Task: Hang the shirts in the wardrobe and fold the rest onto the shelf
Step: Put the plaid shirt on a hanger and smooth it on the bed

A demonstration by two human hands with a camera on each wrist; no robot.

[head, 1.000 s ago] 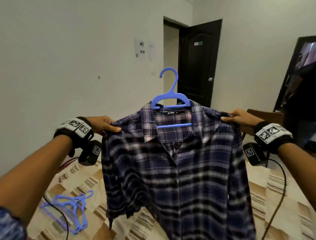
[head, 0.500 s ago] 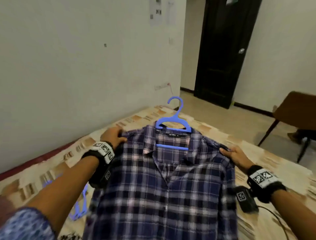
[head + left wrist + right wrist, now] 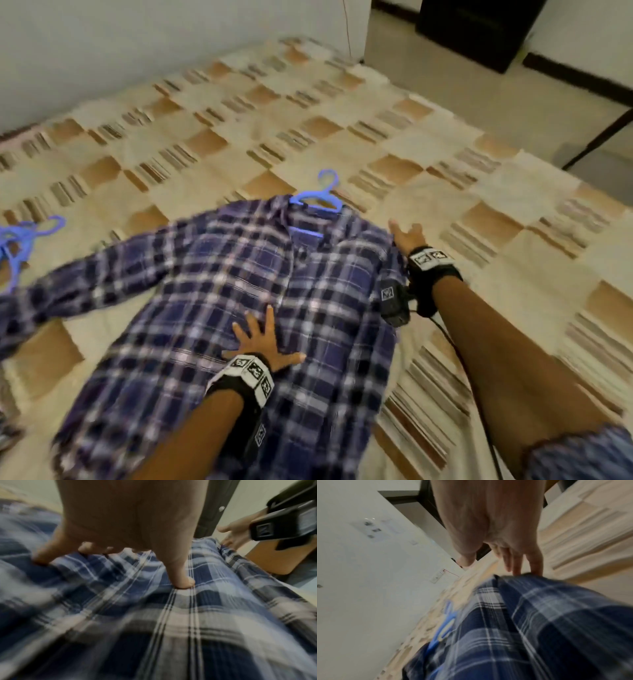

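Lying flat: one shirt (image 3: pixel 239 291), one hanger (image 3: pixel 317 202).

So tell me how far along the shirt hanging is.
Done: the blue plastic hanger sits inside the collar of the blue plaid shirt. In hand: the shirt lies flat on the checked bedspread, left hand pressing its front, right hand open at its shoulder. Left: carrying it to the wardrobe; spare blue hangers wait.

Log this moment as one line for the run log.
plaid shirt on blue hanger, flat on bed | left hand open, pressing shirt | right hand open at shoulder
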